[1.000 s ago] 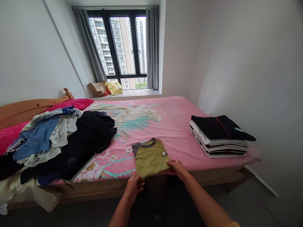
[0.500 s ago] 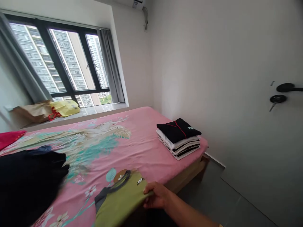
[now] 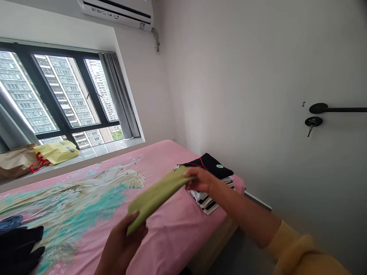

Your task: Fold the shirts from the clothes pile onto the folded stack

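Note:
Both my hands carry a folded olive-green T-shirt [image 3: 157, 193] in the air above the pink bedspread [image 3: 172, 236]. My left hand [image 3: 122, 244] grips its near end from below. My right hand [image 3: 202, 179] holds its far end, right beside a stack of folded clothes [image 3: 212, 172] with a black garment on top, at the bed's right corner. The shirt and my right hand hide part of that stack.
A dark heap of unfolded clothes [image 3: 17, 248] lies at the lower left. A brown paper bag [image 3: 14, 164] and a yellow bag [image 3: 56, 151] sit on the window sill. A grey wall with a door handle [image 3: 332, 109] stands to the right of the bed.
The green shirt has been lifted off the bed and carried right toward the folded stack. My view has turned right and my left hand has come back into sight.

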Tool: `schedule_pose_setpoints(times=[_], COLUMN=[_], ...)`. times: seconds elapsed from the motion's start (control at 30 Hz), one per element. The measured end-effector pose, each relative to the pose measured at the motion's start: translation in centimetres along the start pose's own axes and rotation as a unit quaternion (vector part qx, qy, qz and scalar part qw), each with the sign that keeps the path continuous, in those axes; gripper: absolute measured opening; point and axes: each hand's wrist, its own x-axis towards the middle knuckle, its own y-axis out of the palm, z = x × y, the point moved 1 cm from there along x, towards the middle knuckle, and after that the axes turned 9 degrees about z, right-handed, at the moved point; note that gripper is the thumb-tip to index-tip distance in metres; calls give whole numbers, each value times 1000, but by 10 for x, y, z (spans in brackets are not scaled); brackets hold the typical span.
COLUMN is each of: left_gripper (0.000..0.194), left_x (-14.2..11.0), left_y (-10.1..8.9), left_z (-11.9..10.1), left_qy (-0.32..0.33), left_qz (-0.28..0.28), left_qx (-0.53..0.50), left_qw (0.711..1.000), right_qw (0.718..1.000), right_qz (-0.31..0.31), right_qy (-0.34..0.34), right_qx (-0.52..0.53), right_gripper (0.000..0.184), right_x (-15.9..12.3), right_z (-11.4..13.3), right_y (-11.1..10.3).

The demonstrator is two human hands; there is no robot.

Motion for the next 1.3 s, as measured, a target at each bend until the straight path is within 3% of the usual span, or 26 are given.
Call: schedule_pose_setpoints(times=[0.1, 0.2, 0.3, 0.33, 0.4, 0.47, 0.6, 0.73, 0.83, 1.03, 1.3], left_gripper=[18, 28, 27, 25, 25, 30, 44, 50, 56, 57, 47], left_x=[61, 120, 162, 170, 177, 177, 176, 177, 174, 169, 175], left_y=[79, 140, 170, 174, 175, 173, 177, 197, 209, 198, 195], left_z=[-37, -21, 35, 55, 89, 108, 108, 90, 88, 108, 101], left_qy=[53, 43, -79, -109, -146, -162, -152, -109, -81, -138, -130], left_qz=[93, 158, 167, 165, 165, 167, 152, 125, 141, 156, 142], left_qx=[-23, 11, 61, 72, 85, 88, 109, 141, 175, 188, 165], left_qw=[994, 986, 981, 978, 972, 969, 971, 976, 971, 960, 967], right_qw=[993, 982, 955, 946, 934, 932, 920, 889, 877, 883, 844], right_qz=[18, -54, -250, -286, -328, -335, -348, -388, -401, -379, -392], right_qy=[-95, -124, -45, -24, -5, -4, 5, -23, -40, 30, 81], right_qx=[-70, -132, -154, -152, -144, -139, -178, -240, -261, -276, -357], right_gripper=[22, 29, 26, 27, 29, 29, 30, 31, 31, 38, 40], right_x=[5, 0, -12, -16, -25, -31, -27, -20, -29, -53, -36], right_z=[77, 110, 92, 80, 54, 37, 38, 58, 57, 30, 47], right_y=[-45, -113, -192, -214, -249, -269, -278, -273, -274, -289, -285])
